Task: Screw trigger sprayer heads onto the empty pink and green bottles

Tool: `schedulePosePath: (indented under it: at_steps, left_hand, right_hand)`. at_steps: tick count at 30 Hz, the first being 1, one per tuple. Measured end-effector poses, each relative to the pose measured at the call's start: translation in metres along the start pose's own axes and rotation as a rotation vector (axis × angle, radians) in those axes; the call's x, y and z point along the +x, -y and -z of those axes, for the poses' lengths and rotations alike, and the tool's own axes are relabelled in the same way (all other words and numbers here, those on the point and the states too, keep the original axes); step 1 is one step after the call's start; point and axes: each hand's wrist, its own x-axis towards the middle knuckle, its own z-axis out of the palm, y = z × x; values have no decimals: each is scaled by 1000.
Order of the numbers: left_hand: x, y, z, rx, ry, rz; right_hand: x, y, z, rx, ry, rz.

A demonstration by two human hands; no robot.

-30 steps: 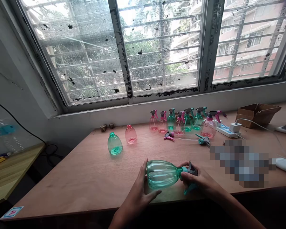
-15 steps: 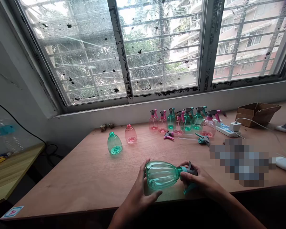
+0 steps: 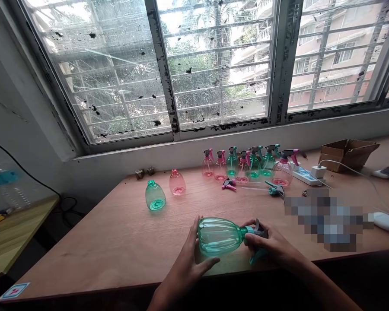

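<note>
A clear green spray bottle [image 3: 218, 236] lies on its side in the air above the table's front edge, base to the left. My right hand [image 3: 269, 242] is closed around its collar and dark grey spray head, with the green trigger pointing down. At the base, my left hand [image 3: 191, 259] rests its outstretched fingers along the bottle's end, while its thumb stands off below the bottle. Farther back stand an uncapped green bottle [image 3: 155, 197] and an uncapped pink bottle [image 3: 177, 183]. A pink-and-black spray head [image 3: 229, 185] and a green-and-grey one [image 3: 275, 190] lie loose on the table.
Several pink and green spray bottles with heads, including a larger pink one [image 3: 282, 172], stand near the window wall. To the right are a power strip [image 3: 306, 176], a cardboard box [image 3: 346, 155] and a white case [image 3: 387, 221]. A blurred patch hides part of the tabletop.
Almost nothing has changed. The view has shifted very slightly, and both hands stay in the same place on the green spray bottle.
</note>
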Motion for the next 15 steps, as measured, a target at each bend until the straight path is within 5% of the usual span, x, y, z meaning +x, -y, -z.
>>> schedulePosePath:
  at_steps: [15]
  left_hand:
    - [0, -9, -1, 50, -25, 24]
  right_hand:
    - [1, 1, -1, 1, -9, -8]
